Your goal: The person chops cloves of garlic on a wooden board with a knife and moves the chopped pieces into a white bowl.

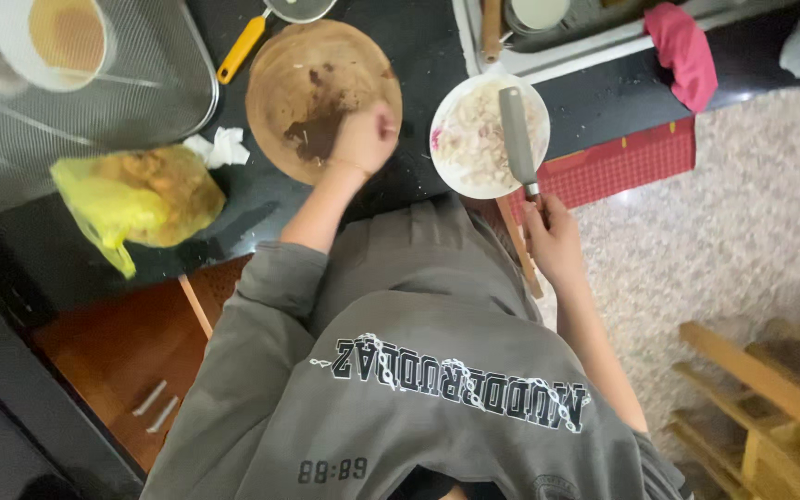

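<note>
Knife (517, 139) is gripped by right hand (551, 239), blade over plate (451, 171); left hand (361, 139), loosely curled, rests on board (280, 83). Plate sits near counter edge & could be knocked off.

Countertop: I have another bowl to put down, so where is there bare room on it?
The dark countertop is bare between the round wooden board and the sink, and also below the yellow bag, towards the counter's edge. It is crowded around the white plate, the knife and both hands.
</note>
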